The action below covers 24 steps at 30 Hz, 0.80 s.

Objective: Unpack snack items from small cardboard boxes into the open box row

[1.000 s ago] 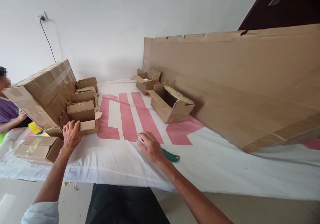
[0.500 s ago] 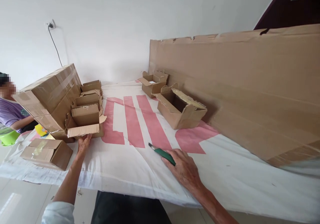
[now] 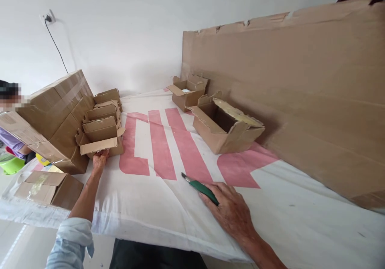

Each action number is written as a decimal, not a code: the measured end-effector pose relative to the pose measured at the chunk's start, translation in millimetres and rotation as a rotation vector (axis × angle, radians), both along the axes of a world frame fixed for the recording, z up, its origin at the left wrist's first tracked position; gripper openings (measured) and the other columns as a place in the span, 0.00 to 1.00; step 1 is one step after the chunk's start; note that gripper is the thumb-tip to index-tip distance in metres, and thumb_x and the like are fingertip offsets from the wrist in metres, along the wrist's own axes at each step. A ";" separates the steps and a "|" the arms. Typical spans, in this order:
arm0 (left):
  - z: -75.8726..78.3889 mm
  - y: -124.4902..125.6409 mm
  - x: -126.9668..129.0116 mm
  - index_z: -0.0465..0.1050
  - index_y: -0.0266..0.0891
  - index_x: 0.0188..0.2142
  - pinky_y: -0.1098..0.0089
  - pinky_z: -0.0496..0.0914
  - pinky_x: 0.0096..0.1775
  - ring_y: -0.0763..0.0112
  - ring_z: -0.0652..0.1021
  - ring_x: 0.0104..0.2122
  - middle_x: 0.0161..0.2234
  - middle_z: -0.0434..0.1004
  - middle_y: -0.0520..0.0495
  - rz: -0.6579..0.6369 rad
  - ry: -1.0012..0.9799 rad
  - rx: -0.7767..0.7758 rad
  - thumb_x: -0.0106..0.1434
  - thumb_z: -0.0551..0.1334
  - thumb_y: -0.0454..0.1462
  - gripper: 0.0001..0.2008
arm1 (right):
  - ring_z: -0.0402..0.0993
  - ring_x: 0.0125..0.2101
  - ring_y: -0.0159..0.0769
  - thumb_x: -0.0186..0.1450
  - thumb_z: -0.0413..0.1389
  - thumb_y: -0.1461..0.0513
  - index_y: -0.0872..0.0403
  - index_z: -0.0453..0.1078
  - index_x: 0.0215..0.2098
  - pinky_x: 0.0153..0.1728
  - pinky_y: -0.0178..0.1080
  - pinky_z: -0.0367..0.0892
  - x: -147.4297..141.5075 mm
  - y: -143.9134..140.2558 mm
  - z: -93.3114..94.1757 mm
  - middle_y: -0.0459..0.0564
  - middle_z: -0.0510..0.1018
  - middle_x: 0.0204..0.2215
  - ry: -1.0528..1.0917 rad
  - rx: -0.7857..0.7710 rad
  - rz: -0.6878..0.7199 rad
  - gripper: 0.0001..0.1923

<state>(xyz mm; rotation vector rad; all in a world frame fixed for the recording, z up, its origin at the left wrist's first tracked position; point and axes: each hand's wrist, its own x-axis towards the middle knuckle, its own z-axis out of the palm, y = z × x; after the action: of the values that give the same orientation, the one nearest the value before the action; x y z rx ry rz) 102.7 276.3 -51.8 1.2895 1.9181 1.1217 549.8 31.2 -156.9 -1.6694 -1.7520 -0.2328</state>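
My left hand (image 3: pixel 100 159) is at the front wall of an open cardboard box (image 3: pixel 100 146), with its fingers bent against the cardboard; the fingertips are partly hidden. This box is the nearest in a row of open boxes and its flaps stand up. A green utility knife (image 3: pixel 204 191) is in my right hand (image 3: pixel 230 207), which rests low over the white cloth (image 3: pixel 141 205). The knife's blade points away to the upper left, and my fingers are closed around its handle.
Taped closed cartons (image 3: pixel 60 112) are stacked at left, with a small closed box (image 3: pixel 49 189) in front. Two open boxes, one larger (image 3: pixel 210 134) and one smaller (image 3: pixel 183 100), stand by a tall cardboard sheet (image 3: pixel 285 92). Another person (image 3: pixel 12 138) is at far left.
The box at my left hand has moved away from me, closer to the row behind it. My left hand has gone along with it. My right hand still holds the knife; the view has shifted slightly.
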 end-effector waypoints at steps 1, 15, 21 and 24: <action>0.7 5.5 1.1 0.78 0.39 0.34 0.62 0.80 0.37 0.55 0.85 0.39 0.32 0.84 0.43 0.001 -0.013 -0.016 0.68 0.69 0.51 0.18 | 0.78 0.42 0.49 0.79 0.49 0.48 0.51 0.76 0.49 0.40 0.47 0.67 0.3 -0.1 -0.2 0.55 0.82 0.42 -0.001 0.001 -0.002 0.19; 1.4 54.1 0.7 0.77 0.38 0.36 0.62 0.80 0.40 0.59 0.84 0.41 0.34 0.83 0.43 -0.019 -0.040 -0.054 0.69 0.71 0.48 0.16 | 0.78 0.42 0.49 0.79 0.50 0.49 0.51 0.76 0.49 0.39 0.47 0.67 2.6 -2.8 1.2 0.56 0.82 0.42 -0.002 -0.016 -0.006 0.18; -1.8 65.5 -2.9 0.78 0.38 0.36 0.62 0.80 0.38 0.59 0.84 0.39 0.33 0.84 0.42 -0.036 0.033 -0.042 0.70 0.70 0.46 0.13 | 0.78 0.41 0.48 0.78 0.51 0.50 0.51 0.76 0.49 0.41 0.47 0.68 1.4 -2.5 0.9 0.54 0.82 0.42 0.043 -0.019 -0.010 0.17; -4.9 69.2 -5.6 0.80 0.37 0.42 0.62 0.81 0.41 0.60 0.84 0.41 0.39 0.85 0.41 -0.052 0.121 -0.065 0.73 0.68 0.45 0.12 | 0.77 0.40 0.48 0.79 0.50 0.49 0.51 0.76 0.49 0.41 0.47 0.67 -0.2 -2.1 3.2 0.54 0.82 0.41 0.032 0.004 -0.014 0.18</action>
<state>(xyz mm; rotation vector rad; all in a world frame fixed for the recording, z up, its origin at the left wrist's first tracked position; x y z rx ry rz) 97.1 345.5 -56.7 1.3918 1.9793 0.9665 549.6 29.1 -153.7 -1.6738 -1.7158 -0.2151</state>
